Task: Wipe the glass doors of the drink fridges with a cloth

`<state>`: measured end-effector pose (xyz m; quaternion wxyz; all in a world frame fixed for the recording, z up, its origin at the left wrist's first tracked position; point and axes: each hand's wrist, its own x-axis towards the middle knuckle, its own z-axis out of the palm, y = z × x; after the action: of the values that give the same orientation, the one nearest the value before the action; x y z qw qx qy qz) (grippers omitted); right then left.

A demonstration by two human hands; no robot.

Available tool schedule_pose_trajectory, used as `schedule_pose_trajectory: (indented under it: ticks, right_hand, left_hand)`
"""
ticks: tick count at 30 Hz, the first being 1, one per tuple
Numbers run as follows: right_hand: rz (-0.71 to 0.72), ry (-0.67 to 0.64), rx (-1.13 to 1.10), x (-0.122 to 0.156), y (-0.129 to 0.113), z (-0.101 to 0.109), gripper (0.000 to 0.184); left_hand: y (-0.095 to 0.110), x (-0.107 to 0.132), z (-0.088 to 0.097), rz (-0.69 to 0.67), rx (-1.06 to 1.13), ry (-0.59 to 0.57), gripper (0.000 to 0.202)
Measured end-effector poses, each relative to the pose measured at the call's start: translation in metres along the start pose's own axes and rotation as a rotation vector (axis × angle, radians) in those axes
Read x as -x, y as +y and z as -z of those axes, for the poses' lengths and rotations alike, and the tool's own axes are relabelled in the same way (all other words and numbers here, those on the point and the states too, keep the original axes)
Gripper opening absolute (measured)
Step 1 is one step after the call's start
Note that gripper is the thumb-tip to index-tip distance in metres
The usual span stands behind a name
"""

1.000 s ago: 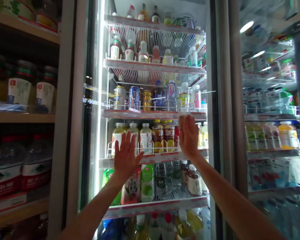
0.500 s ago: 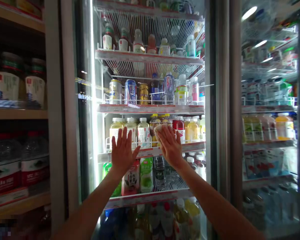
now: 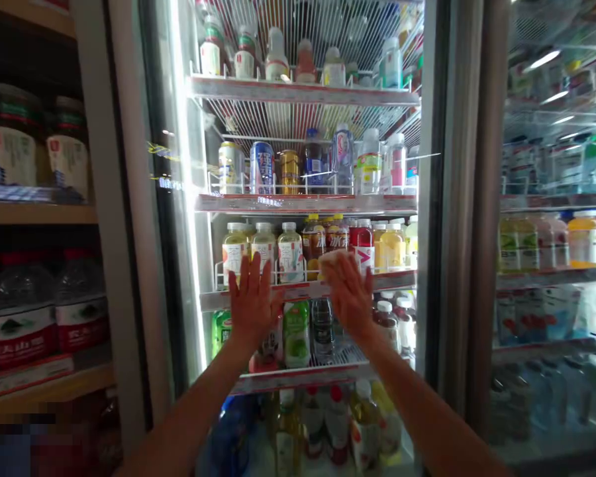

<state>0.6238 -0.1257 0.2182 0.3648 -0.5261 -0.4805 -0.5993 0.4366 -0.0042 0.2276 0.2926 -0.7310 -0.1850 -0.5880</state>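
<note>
Head camera looks straight at a lit drinks fridge (image 3: 430,199), and both arms are up against its glass door (image 3: 179,232). Left hand (image 3: 251,301) sits flat on the pane, palm forward, fingers spread apart and pointing up, right in front of the price rail of the middle shelf (image 3: 302,289). Right hand (image 3: 350,295) is just beside it to the right, also flat on the glass, fingers close together and pressed over a pale cloth (image 3: 334,257). That cloth peeks out above the fingertips, pinned against the door at the height of the juice bottles (image 3: 291,252).

Behind the glass, a row of cans (image 3: 261,165) stands one shelf higher, with small bottles (image 3: 275,56) on the shelf above that. Below the hands, a green bottle (image 3: 295,331) and a dark one (image 3: 322,324) stand on the wire rack.

Far right, a second cooler (image 3: 551,232) shows more drinks through glare. Left of the fridge, wooden shelving (image 3: 34,212) carries big water jugs (image 3: 24,318).
</note>
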Motion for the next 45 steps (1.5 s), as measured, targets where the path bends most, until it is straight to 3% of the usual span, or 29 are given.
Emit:
schedule_pose_trajectory:
  ticks: [3,5,7,10,12,14,17,19,21,24,26,28,30,32,34,36,38,40,43,45]
  right_hand:
    - [-0.252,0.134,0.081,0.011,0.046,0.007,0.056]
    - [-0.373,0.202,0.093,0.014,0.061,0.009,0.055]
    - [-0.340,0.181,0.057,0.016,0.049,0.007,0.057]
    - [-0.091,0.033,-0.025,0.024,0.009,0.004,0.063]
    - [0.004,-0.029,-0.044,0.033,0.000,0.006,0.064]
    - [-0.061,0.006,-0.008,0.042,0.014,0.011,0.063]
    - [-0.318,0.147,0.084,0.049,0.045,0.017,0.056]
    - [-0.392,0.165,0.081,0.050,0.042,0.014,0.054]
    - [-0.298,0.078,0.012,0.052,0.015,0.008,0.055]
    - [0.030,-0.160,-0.108,0.060,-0.025,0.005,0.056]
    - [0.128,-0.230,-0.127,0.066,-0.021,0.011,0.053]
    - [0.002,-0.154,-0.079,0.069,0.007,0.016,0.052]
    - [-0.275,0.072,0.013,0.070,0.038,0.017,0.054]
    - [-0.452,0.075,0.017,0.074,0.046,0.015,0.059]
    - [-0.402,0.013,-0.049,0.080,0.027,0.013,0.058]
    - [-0.184,-0.112,-0.139,0.089,-0.001,0.012,0.052]
    - [-0.031,-0.239,-0.186,0.096,-0.015,0.014,0.045]
    - [-0.108,-0.242,-0.151,0.100,-0.007,0.016,0.043]
    - [-0.378,-0.074,-0.037,0.101,0.012,0.017,0.051]
    - [-0.384,-0.035,-0.022,0.105,0.006,0.016,0.055]
  left_hand:
    - [0.008,0.016,-0.002,-0.008,0.000,-0.028,0.070]
    - [0.012,0.023,-0.005,0.009,-0.007,-0.016,0.072]
    - [0.014,0.025,-0.009,0.024,-0.012,0.009,0.074]
    - [0.016,0.026,-0.010,0.039,0.003,0.010,0.074]
    - [0.019,0.029,-0.008,0.059,0.009,-0.009,0.072]
    - [0.022,0.036,-0.007,0.060,-0.002,-0.030,0.069]
    - [0.026,0.047,-0.009,0.046,-0.036,-0.042,0.067]
    - [0.028,0.051,-0.012,0.055,-0.054,-0.042,0.065]
    - [0.029,0.052,-0.014,0.074,-0.065,-0.056,0.063]
    - [0.028,0.052,-0.010,0.091,-0.060,-0.135,0.059]
    - [0.026,0.054,-0.004,0.079,-0.055,-0.201,0.056]
    - [0.025,0.056,0.001,0.058,-0.061,-0.264,0.055]
    - [0.025,0.058,0.004,0.051,-0.075,-0.307,0.055]
    - [0.028,0.059,0.005,0.065,-0.094,-0.313,0.056]
    - [0.030,0.061,0.005,0.084,-0.109,-0.295,0.055]
    - [0.033,0.066,0.006,0.087,-0.109,-0.289,0.055]
    - [0.035,0.076,0.009,0.074,-0.098,-0.312,0.058]
    - [0.037,0.090,0.011,0.048,-0.090,-0.341,0.064]
    - [0.040,0.107,0.012,0.038,-0.095,-0.363,0.068]
    - [0.043,0.112,0.011,0.054,-0.099,-0.356,0.068]
